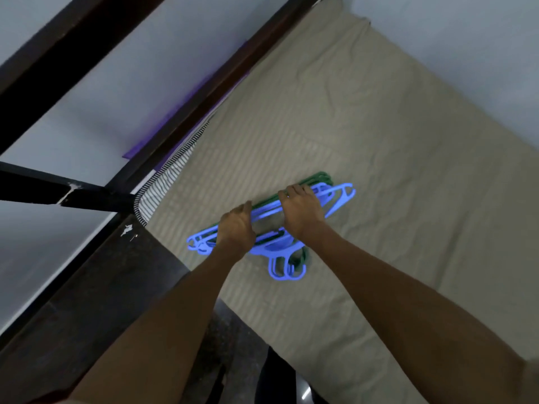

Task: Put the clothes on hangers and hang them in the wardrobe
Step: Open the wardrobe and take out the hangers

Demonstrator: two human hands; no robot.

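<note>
- Head view: no container in sight; a stack of hangers, blue with green ones among them, lies on the bed, hooks pointing toward the near edge.
- Left hand has fingers curled over the stack's left half, gripping it.
- Right hand grips the stack's right half, fingers wrapped over the far bars.
- No clothes or wardrobe visible.
- Beige sheet covers the mattress; a striped corner is exposed at left.
- Dark bed frame runs along the left edge, close beside the hangers.
- Open sheet lies to the right and beyond the stack.
</note>
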